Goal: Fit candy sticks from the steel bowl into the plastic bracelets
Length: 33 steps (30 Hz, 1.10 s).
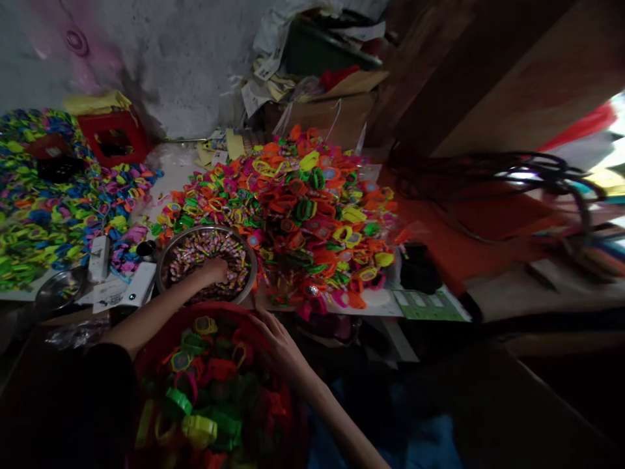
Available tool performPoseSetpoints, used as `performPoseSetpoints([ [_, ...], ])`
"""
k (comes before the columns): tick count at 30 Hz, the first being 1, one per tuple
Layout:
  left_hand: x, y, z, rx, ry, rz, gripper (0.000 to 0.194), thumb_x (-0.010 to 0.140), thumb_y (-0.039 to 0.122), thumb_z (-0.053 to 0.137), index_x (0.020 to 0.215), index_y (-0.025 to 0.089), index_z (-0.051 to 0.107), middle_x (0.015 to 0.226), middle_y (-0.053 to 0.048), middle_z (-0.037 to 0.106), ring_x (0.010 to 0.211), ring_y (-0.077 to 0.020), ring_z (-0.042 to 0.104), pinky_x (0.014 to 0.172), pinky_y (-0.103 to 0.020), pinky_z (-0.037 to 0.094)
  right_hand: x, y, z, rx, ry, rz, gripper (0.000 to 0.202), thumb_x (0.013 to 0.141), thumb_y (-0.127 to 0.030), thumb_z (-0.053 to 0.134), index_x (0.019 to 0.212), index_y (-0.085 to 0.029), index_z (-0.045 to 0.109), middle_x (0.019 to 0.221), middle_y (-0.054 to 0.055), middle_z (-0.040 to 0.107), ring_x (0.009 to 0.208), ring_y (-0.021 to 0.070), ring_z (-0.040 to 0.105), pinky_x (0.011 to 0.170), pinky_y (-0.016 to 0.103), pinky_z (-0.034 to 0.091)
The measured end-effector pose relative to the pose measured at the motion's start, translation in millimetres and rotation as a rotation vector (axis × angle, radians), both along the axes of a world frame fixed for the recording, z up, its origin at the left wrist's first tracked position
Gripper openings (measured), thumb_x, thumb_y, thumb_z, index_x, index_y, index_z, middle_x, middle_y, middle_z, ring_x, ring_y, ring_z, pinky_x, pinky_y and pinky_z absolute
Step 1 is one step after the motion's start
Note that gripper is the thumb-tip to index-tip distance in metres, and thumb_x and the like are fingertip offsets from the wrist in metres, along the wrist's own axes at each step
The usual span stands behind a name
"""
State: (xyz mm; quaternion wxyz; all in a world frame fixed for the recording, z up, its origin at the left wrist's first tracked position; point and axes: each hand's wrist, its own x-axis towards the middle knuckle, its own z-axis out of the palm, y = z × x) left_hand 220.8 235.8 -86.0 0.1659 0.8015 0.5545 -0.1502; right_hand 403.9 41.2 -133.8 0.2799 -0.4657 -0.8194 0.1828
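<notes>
Wrapped candies (236,254) look light and slick, best pinched mid-body (left hand (215,270) among them, grip hidden; right hand (274,331) loose on red tub (224,309)).

Left forearm (166,301) bare, angled forward, left hand (215,271) lowered, fingertips hidden, right forearm (332,409) bare, slanting inward, right hand (274,335) loosely flat, fingers (266,322) extended

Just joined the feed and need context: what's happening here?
A person's left hand is down in a metal bowl of what look like small wrapped candies; its grip is hidden. The right hand is at the rim of a red tub holding colorful toy watches. Behind, a large pile of toy watches covers part of the table.
</notes>
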Motion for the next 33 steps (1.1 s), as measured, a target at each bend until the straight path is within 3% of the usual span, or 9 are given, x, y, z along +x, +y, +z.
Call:
performPoseSetpoints([
  [5,-23,-16,13.8,0.084,-0.182,0.056,0.044,0.075,0.028,0.067,0.115,0.01,0.059,0.111,-0.015,0.064,0.106,-0.0267,0.06,0.09,-0.034,0.046,-8,-18,24.0,0.168,-0.118,-0.08,0.026,0.091,-0.019,0.048,0.114,-0.019,0.059,0.116,0.009,0.057,0.109,0.026,0.048,0.091,0.042,0.045],
  [7,-31,-29,20.1,0.099,-0.307,0.065,0.053,0.076,0.028,0.064,0.125,0.01,0.053,0.121,-0.014,0.06,0.109,-0.0263,0.058,0.092,-0.031,0.045,-13,-24,29.5,0.163,-0.175,-0.167,0.018,0.091,-0.024,0.05,0.102,-0.018,0.063,0.109,0.01,0.06,0.1,0.0256,0.049,0.084,0.04,0.045],
  [10,-39,-60,27.8,0.074,-0.491,0.081,0.051,0.079,0.03,0.058,0.126,0.01,0.051,0.121,-0.011,0.061,0.105,-0.0213,0.06,0.088,-0.026,0.047,-23,-29,27.1,0.1,-0.244,-0.17,0.019,0.09,-0.031,0.053,0.094,-0.016,0.063,0.1,0.011,0.062,0.094,0.0256,0.051,0.078,0.04,0.045],
  [14,-48,-111,33.1,0.034,-0.703,0.131,0.044,0.081,0.041,0.054,0.113,0.011,0.057,0.111,-0.008,0.065,0.1,-0.0195,0.062,0.084,-0.027,0.051,-31,-30,21.0,-0.016,-0.194,-0.1,0.021,0.09,-0.03,0.052,0.1,-0.015,0.061,0.095,0.011,0.062,0.094,0.0257,0.054,0.08,0.041,0.047],
  [17,-55,-144,35.6,-0.19,-1.021,0.326,0.044,0.072,0.045,0.063,0.101,0.012,0.058,0.103,-0.008,0.067,0.091,-0.0202,0.064,0.076,-0.027,0.053,-29,-29,26.0,-0.193,-0.038,0.037,0.024,0.09,-0.026,0.052,0.111,-0.017,0.058,0.101,0.01,0.062,0.097,0.0231,0.057,0.082,0.037,0.05],
  [20,-59,-167,36.1,-0.31,-1.075,0.417,0.039,0.07,0.04,0.067,0.097,0.014,0.058,0.099,-0.005,0.067,0.091,-0.0194,0.064,0.078,-0.027,0.052,-23,-28,33.0,-0.372,0.118,0.218,0.039,0.087,-0.023,0.056,0.125,-0.02,0.05,0.116,0.011,0.057,0.107,0.0208,0.057,0.091,0.036,0.048],
  [23,-61,-181,30.5,-0.36,-1.086,0.42,0.038,0.069,0.039,0.068,0.097,0.014,0.058,0.1,-0.006,0.067,0.093,-0.0194,0.063,0.083,-0.029,0.051,-20,-27,32.7,-0.444,0.226,0.26,0.045,0.086,-0.022,0.058,0.129,-0.022,0.046,0.12,0.01,0.054,0.104,0.0186,0.058,0.092,0.035,0.048],
  [28,-60,-192,18.1,-0.353,-1.11,0.402,0.035,0.074,0.036,0.064,0.099,0.013,0.058,0.101,-0.007,0.066,0.093,-0.0189,0.063,0.084,-0.029,0.051,-23,-28,21.0,-0.432,0.261,0.139,0.033,0.084,-0.02,0.06,0.116,-0.018,0.054,0.122,0.012,0.053,0.111,0.021,0.055,0.094,0.037,0.047],
  [33,-58,-193,18.8,-0.374,-1.153,0.402,0.033,0.074,0.036,0.064,0.097,0.012,0.059,0.095,-0.007,0.067,0.086,-0.0181,0.064,0.079,-0.028,0.052,-31,-29,6.9,-0.405,0.282,0.044,0.038,0.08,-0.013,0.063,0.116,-0.016,0.053,0.121,0.012,0.055,0.115,0.0207,0.053,0.098,0.037,0.045],
])
